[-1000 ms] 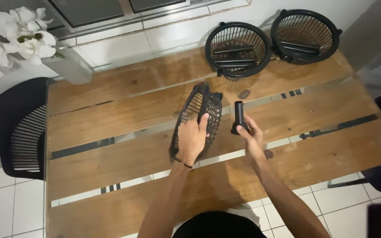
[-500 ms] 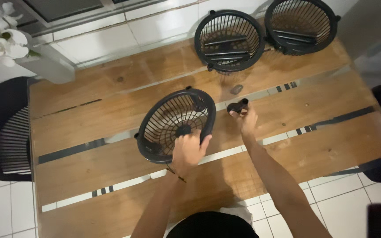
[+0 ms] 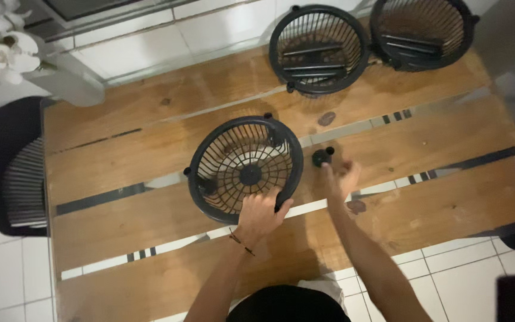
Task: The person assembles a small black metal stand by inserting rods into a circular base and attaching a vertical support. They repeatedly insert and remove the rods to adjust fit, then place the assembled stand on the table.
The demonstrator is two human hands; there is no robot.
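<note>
Surface: wooden plank bench [image 3: 150, 119], warm brown, with pale and dark striped strips running along it; looks glossy, may be glass-topped, can't confirm. White tiled floor [image 3: 7, 268] at 7–8 o'clock and 4–5 o'clock. Black mesh-back chair [image 3: 7, 167] at 9 o'clock, tucked against the bench edge. White flowers [image 3: 1, 53] at 10–11 o'clock in a pale vase [image 3: 70, 83].

Count: three black round wire grilles with radial ribs. Two sit at 12–1 o'clock on the far bench edge, side by side, nearly touching: far left grille [image 3: 319, 49] and far right grille [image 3: 421, 33], each with dark bar-like parts lying inside. The third, near grille [image 3: 245, 170], lies at bench centre, concave side up, hub in the middle. One small black cylindrical part [image 3: 322, 156] stands on the bench just at 3 o'clock of the near grille, slightly apart from its rim.

Left hand [image 3: 260, 214]: closed on the near grille's rim at its 6 o'clock edge, fingers curled over the rim. Thin band on that wrist.

Right hand [image 3: 341, 176]: motion-blurred, just at 5 o'clock of the black cylindrical part, fingertips at or nearly at it. Can't tell if it grips or merely touches.

Dark garment [image 3: 287, 304] of the person at 6 o'clock.
</note>
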